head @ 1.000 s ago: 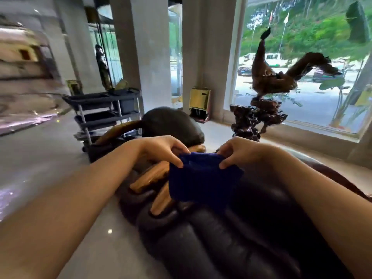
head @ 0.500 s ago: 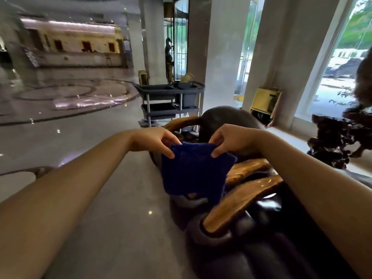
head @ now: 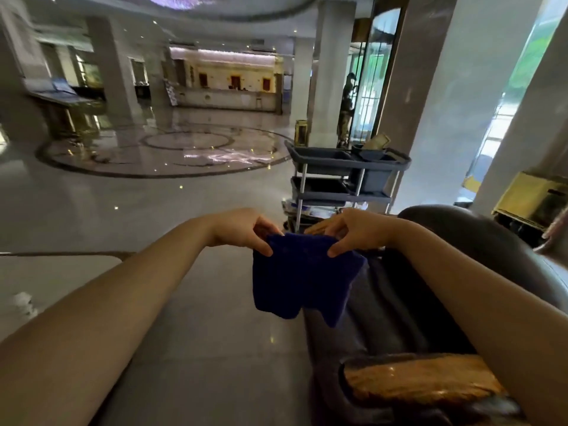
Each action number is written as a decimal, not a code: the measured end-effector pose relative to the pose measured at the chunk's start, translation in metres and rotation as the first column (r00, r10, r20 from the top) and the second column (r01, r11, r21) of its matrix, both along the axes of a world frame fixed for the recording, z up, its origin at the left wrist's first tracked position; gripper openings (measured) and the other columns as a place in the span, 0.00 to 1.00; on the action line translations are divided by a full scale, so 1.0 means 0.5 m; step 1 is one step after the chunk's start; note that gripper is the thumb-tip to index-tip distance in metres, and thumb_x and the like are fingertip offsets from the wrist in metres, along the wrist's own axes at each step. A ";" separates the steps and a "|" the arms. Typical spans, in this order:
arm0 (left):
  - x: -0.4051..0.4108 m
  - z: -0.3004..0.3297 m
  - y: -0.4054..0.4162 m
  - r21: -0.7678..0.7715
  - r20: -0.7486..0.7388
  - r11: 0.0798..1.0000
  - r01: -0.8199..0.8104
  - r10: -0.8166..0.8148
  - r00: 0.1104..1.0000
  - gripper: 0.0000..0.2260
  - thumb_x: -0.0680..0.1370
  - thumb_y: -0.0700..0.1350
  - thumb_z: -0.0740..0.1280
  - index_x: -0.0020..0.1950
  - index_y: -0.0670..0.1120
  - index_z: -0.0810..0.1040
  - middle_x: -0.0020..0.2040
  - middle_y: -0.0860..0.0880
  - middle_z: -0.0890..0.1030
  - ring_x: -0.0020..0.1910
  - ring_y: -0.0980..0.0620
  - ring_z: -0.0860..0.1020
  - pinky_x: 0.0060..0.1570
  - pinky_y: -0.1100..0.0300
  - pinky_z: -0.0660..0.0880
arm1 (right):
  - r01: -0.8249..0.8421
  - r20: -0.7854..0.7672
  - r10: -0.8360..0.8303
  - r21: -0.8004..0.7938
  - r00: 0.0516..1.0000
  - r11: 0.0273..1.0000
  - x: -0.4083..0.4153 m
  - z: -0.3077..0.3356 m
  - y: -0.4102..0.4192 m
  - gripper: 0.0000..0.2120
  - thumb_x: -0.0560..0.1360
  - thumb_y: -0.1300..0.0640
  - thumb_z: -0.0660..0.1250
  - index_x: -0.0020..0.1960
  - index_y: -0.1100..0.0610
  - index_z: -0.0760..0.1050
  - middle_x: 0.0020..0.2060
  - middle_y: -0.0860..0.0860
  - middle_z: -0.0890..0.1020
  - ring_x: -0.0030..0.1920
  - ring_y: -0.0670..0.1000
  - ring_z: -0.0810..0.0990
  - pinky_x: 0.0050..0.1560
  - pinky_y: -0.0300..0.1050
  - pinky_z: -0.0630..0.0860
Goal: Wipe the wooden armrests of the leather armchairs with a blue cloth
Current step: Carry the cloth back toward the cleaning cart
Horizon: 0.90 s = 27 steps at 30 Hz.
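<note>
A dark blue cloth [head: 302, 279] hangs in the air in front of me, pinched at its top edge by both hands. My left hand [head: 246, 230] grips the cloth's upper left corner and my right hand [head: 353, 230] grips the upper right corner. Below and to the right lies a dark leather armchair [head: 479, 241] with a glossy wooden armrest [head: 421, 379] near the bottom right. The cloth is held above the chair, apart from the wood. A second wooden piece [head: 318, 227] peeks out just behind my right hand's fingers.
A grey cleaning cart [head: 344, 176] with tubs stands just beyond the chair beside a large pillar [head: 436, 103]. A gold bin [head: 531, 198] sits at the right. Polished marble floor [head: 153, 195] stretches left toward a reception desk. A pale table edge [head: 55, 272] is at the left.
The view has swung left and the wooden armrest now lies lower right. Both hands keep holding the cloth by its top edge, now hanging over the chair's left side and the floor.
</note>
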State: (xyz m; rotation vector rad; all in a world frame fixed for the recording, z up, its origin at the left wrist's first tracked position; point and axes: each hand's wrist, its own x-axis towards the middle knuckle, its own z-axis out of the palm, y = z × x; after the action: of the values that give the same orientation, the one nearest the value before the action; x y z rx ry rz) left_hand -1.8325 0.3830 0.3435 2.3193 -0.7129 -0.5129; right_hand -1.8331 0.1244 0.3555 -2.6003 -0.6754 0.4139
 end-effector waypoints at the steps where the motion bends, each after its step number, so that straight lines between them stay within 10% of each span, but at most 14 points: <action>1: 0.039 -0.007 0.016 0.000 0.003 1.000 -0.019 0.019 1.000 0.14 0.74 0.40 0.68 0.58 0.51 0.77 0.52 0.54 0.82 0.52 0.60 0.79 0.49 0.65 0.75 | -0.003 -0.003 0.003 0.007 1.000 1.000 0.044 -0.007 0.016 0.12 0.69 0.56 0.72 0.52 0.53 0.81 0.54 0.52 0.83 0.52 0.50 0.81 0.59 0.47 0.75; 7: 0.306 -0.028 0.111 -0.003 0.053 0.999 -0.053 0.053 0.997 0.15 0.73 0.39 0.68 0.60 0.47 0.77 0.55 0.49 0.82 0.53 0.56 0.79 0.56 0.59 0.75 | 0.016 0.017 -0.016 0.036 1.000 0.999 0.309 -0.024 0.116 0.06 0.69 0.57 0.72 0.43 0.48 0.81 0.28 0.36 0.81 0.31 0.36 0.79 0.33 0.25 0.71; 27: 1.205 -0.013 0.233 -0.026 0.108 0.999 -0.045 0.047 0.993 0.12 0.71 0.37 0.70 0.53 0.47 0.79 0.48 0.51 0.82 0.49 0.57 0.80 0.55 0.58 0.76 | 0.087 0.109 -0.085 -0.011 0.990 0.996 1.195 -0.017 0.253 0.08 0.69 0.59 0.72 0.48 0.52 0.80 0.37 0.43 0.81 0.39 0.42 0.80 0.41 0.32 0.73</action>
State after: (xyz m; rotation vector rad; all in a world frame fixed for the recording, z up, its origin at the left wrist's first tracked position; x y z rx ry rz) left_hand -1.2299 0.4997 0.3368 2.3504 -0.7108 -0.3580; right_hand -1.2357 0.2510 0.3470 -2.6716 -0.5944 0.2533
